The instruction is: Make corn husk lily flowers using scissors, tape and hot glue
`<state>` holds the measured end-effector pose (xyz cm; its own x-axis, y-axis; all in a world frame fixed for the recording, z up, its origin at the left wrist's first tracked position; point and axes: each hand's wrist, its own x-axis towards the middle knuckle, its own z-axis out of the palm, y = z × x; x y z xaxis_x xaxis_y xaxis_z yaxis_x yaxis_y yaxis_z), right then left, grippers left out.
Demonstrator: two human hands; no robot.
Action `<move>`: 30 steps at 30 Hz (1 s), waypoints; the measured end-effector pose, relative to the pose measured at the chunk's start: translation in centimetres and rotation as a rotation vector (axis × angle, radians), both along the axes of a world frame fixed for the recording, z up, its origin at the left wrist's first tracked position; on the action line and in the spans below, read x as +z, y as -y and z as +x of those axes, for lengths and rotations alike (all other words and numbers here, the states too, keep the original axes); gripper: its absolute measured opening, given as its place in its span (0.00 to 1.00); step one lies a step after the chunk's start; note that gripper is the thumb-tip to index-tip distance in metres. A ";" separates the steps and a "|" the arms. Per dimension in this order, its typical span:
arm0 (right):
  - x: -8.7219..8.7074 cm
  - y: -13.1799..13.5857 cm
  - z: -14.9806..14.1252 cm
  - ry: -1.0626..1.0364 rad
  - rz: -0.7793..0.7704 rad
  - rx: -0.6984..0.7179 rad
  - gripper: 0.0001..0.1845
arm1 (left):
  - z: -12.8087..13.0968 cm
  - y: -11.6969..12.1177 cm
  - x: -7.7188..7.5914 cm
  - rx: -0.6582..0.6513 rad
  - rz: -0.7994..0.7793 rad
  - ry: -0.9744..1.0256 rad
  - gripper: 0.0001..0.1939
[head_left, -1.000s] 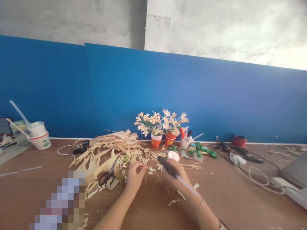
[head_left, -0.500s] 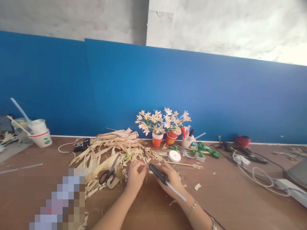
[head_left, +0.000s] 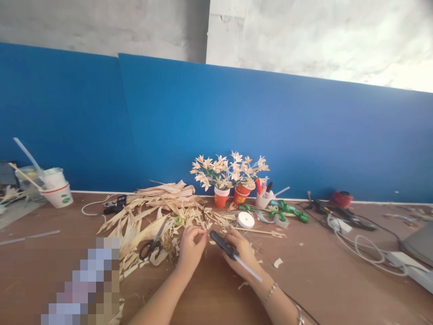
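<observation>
My right hand (head_left: 241, 253) is wrapped round a black hot glue gun (head_left: 223, 244), with a clear glue stick (head_left: 248, 269) jutting from its back end. The nozzle points left, towards the fingertips of my left hand (head_left: 193, 246). Those fingers are pinched together at a small pale piece (head_left: 209, 226), perhaps a husk flower; its shape is too small to make out. Left of my left hand lie black-handled scissors (head_left: 150, 248) on a heap of dried corn husks (head_left: 145, 216). Beyond my hands is a white roll of tape (head_left: 246, 220).
Husk flowers (head_left: 221, 169) stand in orange paper cups (head_left: 221, 197) by the blue partition (head_left: 237, 108). A white cup with tools (head_left: 263, 201) and green ribbon-like pieces (head_left: 287, 208) sit right of them. White cables (head_left: 363, 253) and a power strip (head_left: 411, 267) lie far right; paper cups (head_left: 58, 196) stand left.
Both hands and the glue gun stay in almost the same place. The whole view has shifted very slightly; nothing is picked up or let go.
</observation>
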<state>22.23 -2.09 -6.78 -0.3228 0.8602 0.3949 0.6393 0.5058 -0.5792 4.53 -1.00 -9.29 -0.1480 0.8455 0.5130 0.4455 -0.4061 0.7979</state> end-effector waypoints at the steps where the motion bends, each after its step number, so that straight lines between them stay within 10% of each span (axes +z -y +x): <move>1: 0.0 0.0 0.0 0.001 0.002 0.001 0.07 | 0.0 0.0 0.0 0.004 0.003 0.002 0.08; 25: 0.0 -0.4 0.8 -0.171 -0.131 -0.172 0.05 | -0.2 0.6 0.5 -0.027 0.054 -0.156 0.08; 30: 2.4 0.4 2.0 0.045 0.077 0.063 0.03 | -0.2 0.6 0.3 -0.030 0.029 -0.227 0.07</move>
<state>24.23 -2.45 -4.37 -0.3944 0.8053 0.4427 0.6294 0.5877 -0.5083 4.36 -1.64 -8.99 -0.0008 0.8321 0.5546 0.5999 -0.4433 0.6660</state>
